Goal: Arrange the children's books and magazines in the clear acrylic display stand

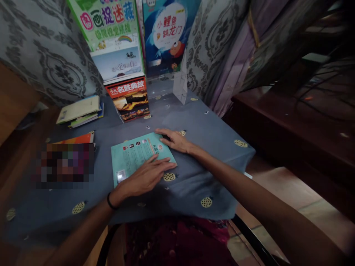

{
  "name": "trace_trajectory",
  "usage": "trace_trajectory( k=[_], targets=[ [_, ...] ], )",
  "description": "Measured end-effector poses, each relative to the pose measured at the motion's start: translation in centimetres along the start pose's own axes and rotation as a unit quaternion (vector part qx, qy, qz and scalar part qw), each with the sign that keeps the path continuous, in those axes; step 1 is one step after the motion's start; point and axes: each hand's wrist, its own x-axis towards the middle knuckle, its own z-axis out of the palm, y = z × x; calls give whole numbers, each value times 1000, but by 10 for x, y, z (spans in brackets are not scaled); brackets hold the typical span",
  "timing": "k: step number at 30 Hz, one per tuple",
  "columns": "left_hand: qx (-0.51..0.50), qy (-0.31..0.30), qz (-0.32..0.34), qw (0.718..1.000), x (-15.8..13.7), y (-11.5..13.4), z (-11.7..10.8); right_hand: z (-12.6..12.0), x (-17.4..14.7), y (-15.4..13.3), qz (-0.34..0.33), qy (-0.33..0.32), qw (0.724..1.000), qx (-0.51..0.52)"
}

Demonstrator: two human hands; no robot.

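Observation:
A teal book [133, 155] lies flat on the cloth, its printed text turned sideways and a white barcode patch near its lower left corner. Across its near edge rests my left hand [148, 175], fingers stretched out over the cover; a dark band circles that wrist. My right hand [176, 141] touches the book's far right corner, with its fingers extended and the thumb a little apart. Neither hand is wrapped around anything.
Behind the book, a clear display stand [181, 87] holds several upright books, including an orange-red one [130, 99]. Stacked books [79, 111] lie at the back left, with a blurred-out book [66, 160] nearer. The blue pineapple-print tablecloth [191, 181] ends at the right, beside dark furniture [277, 122].

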Motion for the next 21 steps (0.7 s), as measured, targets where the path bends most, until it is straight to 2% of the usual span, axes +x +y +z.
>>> trace_trajectory(
  k=[5,9,12,21],
  targets=[
    [20,64,-102,993,-32,-13,2,1,0,4,-6,7,1000,-1],
    [45,118,-173,977,-60,-34,2,1,0,5,-1,-4,1000,-8],
    [75,135,-207,966,-74,-53,1,1,0,4,3,-7,1000,-13],
    [123,141,-303,934,-68,-100,-16,1,-1,1,-8,-8,1000,-20]
  ],
)
